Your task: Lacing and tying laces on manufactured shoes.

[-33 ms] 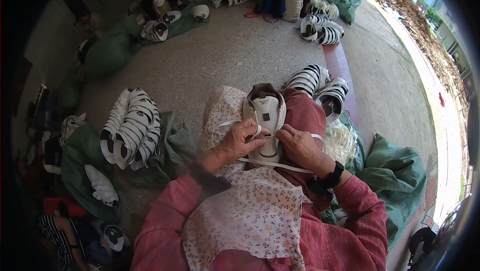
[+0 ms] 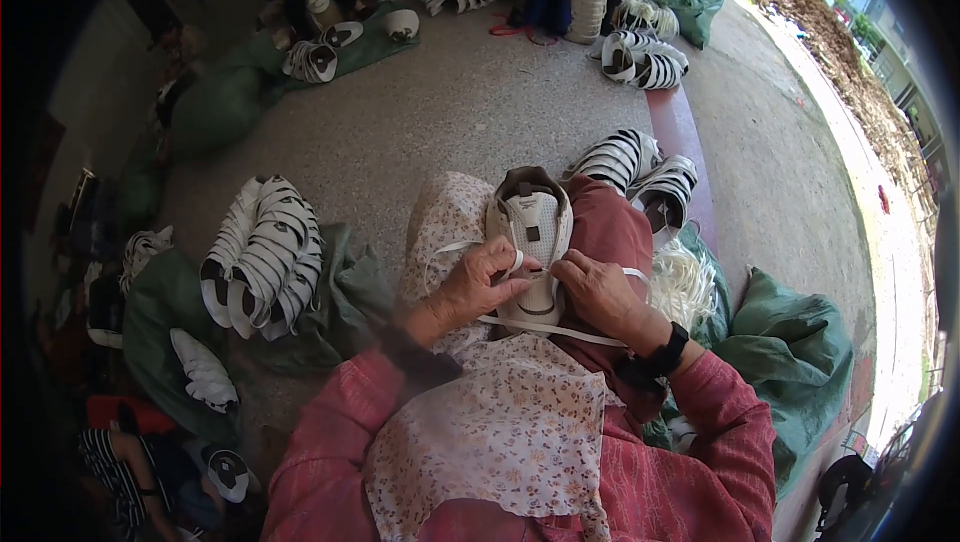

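A white shoe upper (image 2: 530,222) with a brown lining stands on my lap, toe end toward me. My left hand (image 2: 480,284) pinches a flat white lace (image 2: 552,328) at the upper's left eyelets. My right hand (image 2: 600,292), with a black watch on its wrist, grips the same lace just beside it on the right. The lace loops down across my floral apron (image 2: 500,432) and out to both sides. Both hands touch the shoe upper.
A stack of white uppers with black stripes (image 2: 265,252) lies on a green sack to my left, more (image 2: 640,167) past my right knee. A bundle of white laces (image 2: 685,282) and a green sack (image 2: 800,352) sit at my right. Other people sit with piles (image 2: 640,57) at the far side.
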A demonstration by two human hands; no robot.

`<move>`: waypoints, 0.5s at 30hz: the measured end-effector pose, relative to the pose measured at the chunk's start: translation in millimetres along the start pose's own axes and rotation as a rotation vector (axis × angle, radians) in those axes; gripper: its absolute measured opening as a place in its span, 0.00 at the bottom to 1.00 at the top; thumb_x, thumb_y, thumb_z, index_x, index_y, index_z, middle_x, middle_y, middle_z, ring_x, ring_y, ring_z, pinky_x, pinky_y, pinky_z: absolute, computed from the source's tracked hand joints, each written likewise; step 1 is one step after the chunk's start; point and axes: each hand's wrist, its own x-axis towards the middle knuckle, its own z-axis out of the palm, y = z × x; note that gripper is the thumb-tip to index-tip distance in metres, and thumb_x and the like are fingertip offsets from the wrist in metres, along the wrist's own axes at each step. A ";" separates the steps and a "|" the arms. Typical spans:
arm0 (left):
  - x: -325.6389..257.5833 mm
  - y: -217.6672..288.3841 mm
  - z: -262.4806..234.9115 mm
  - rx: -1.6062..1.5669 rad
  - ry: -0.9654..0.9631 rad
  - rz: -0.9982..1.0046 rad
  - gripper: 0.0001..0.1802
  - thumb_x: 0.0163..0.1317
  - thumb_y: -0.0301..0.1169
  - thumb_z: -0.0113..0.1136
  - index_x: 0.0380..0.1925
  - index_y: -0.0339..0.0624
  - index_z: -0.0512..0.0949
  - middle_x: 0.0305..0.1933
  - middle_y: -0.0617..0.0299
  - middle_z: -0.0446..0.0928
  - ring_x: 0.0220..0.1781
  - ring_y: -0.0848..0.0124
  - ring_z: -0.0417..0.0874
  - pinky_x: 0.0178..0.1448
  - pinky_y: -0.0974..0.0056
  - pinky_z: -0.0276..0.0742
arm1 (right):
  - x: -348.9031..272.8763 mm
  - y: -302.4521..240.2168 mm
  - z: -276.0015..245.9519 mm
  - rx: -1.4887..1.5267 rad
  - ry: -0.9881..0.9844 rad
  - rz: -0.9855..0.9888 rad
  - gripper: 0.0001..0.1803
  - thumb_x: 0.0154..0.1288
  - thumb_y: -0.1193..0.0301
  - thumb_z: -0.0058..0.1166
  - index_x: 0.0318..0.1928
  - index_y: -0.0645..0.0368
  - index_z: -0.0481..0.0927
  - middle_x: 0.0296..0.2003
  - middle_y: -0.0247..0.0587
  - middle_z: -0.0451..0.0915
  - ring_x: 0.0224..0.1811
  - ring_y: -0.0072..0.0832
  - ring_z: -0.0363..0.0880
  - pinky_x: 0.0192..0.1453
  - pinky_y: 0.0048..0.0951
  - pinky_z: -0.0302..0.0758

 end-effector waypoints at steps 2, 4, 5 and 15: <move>0.8 -0.6 0.3 -0.004 -0.003 0.005 0.18 0.60 0.31 0.70 0.51 0.45 0.84 0.36 0.64 0.70 0.40 0.71 0.74 0.47 0.68 0.71 | -1.5 2.2 2.2 -0.013 -0.005 -0.020 0.17 0.54 0.79 0.54 0.46 0.61 0.72 0.38 0.45 0.73 0.38 0.43 0.80 0.35 0.41 0.79; 0.8 -1.3 0.5 -0.008 -0.003 0.008 0.18 0.60 0.31 0.70 0.51 0.44 0.84 0.36 0.64 0.70 0.40 0.71 0.74 0.48 0.68 0.71 | -1.5 2.4 2.3 -0.024 -0.011 -0.041 0.17 0.54 0.79 0.54 0.46 0.61 0.72 0.38 0.45 0.73 0.39 0.43 0.79 0.35 0.41 0.79; 0.3 -1.7 0.3 -0.008 -0.009 -0.009 0.18 0.60 0.31 0.70 0.51 0.44 0.84 0.36 0.65 0.70 0.40 0.72 0.74 0.48 0.68 0.71 | -0.4 1.4 1.3 -0.010 -0.011 -0.020 0.17 0.55 0.78 0.54 0.46 0.61 0.72 0.38 0.45 0.73 0.38 0.43 0.80 0.35 0.41 0.79; 2.3 2.4 -0.8 -0.060 0.023 -0.019 0.18 0.58 0.31 0.72 0.49 0.43 0.83 0.35 0.65 0.71 0.38 0.73 0.75 0.46 0.68 0.73 | 11.2 5.8 -1.5 0.094 0.001 0.089 0.12 0.58 0.77 0.53 0.44 0.58 0.72 0.38 0.44 0.74 0.38 0.44 0.81 0.34 0.42 0.79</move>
